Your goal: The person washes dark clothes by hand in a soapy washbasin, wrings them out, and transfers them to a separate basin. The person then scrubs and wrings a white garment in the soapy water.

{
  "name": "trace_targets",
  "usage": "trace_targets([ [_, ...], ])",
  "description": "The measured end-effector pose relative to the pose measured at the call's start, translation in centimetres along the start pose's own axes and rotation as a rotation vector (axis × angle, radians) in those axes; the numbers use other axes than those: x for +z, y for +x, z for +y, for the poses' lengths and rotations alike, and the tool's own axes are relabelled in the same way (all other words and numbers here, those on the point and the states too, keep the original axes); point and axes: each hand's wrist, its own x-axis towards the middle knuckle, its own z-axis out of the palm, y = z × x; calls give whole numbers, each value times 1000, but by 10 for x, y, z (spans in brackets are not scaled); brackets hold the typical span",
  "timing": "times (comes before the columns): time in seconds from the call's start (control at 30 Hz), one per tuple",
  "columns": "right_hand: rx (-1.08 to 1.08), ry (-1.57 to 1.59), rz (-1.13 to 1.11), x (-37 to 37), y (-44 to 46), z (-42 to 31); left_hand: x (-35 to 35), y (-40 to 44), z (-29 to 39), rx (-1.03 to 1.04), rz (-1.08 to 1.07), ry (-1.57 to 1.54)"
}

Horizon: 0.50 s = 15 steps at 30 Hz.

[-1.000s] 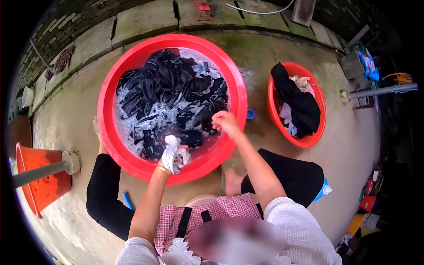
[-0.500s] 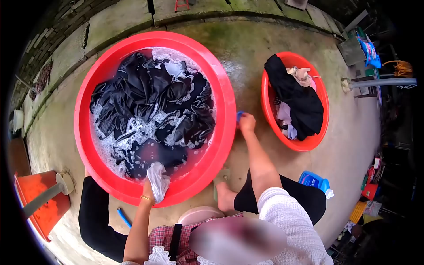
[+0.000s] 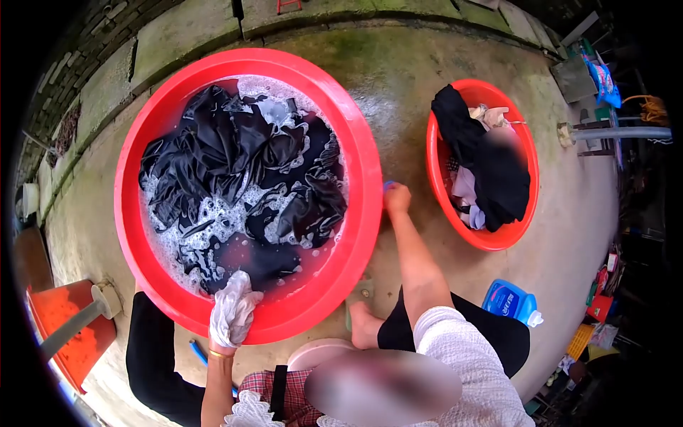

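1. Head view, left hand (image 3: pixel 222 349): it is gripping a bunched white cloth (image 3: pixel 233 309), though the folds hide most of the fingers. Good holding here means a firm, gathered grip, with loose ends kept over the tub (image 3: pixel 364 192) so drips fall inside.
2. Right hand (image 3: pixel 398 201): the fingers look closed on a small blue thing (image 3: pixel 389 185), of which only a sliver shows. A light, level hold would suit it best; whether it holds anything cannot be told.
3. The right arm reaches outside the tub, so the wrist is best kept clear of the rim.
4. Cloth and grip: the cloth covers the left hand and spreads beyond it, at the near rim of the tub, apart from the dark clothes (image 3: pixel 206 149) in the suds.
5. Blue thing and grip: it sits at the right fingertips, just beside the tub's outer wall. Whether it touches the floor (image 3: pixel 398 121) cannot be told.
6. The basin (image 3: pixel 434 164) stands to the right of that hand, apart from it.
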Motion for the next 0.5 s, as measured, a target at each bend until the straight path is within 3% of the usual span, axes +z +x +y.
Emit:
trace_targets([
  [0.03,6,83,30,1,-1,1,1,1,5,183,36,267],
  [0.07,2,82,30,3,-2,2,8,-1,1,183,39,265],
  [0.13,172,474,54,6,-6,1,21,-3,7,-283,162,-1348],
  [0.17,166,475,53,3,-6,1,23,-4,12,-459,265,-1811],
  [0.23,393,899,-91,-7,-2,5,31,9,15,-340,140,-1913],
  [0.27,386,901,-91,-16,-1,7,34,16,18,-253,51,-1941],
  [0.33,353,1434,-421,-40,-9,6,35,28,40,-243,48,-1885],
  [0.4,187,1590,-685,-68,-26,-8,39,41,53,-200,-6,-1822],
  [0.5,-27,1444,-983,-95,-71,-57,40,44,67,-115,-102,-1815],
])
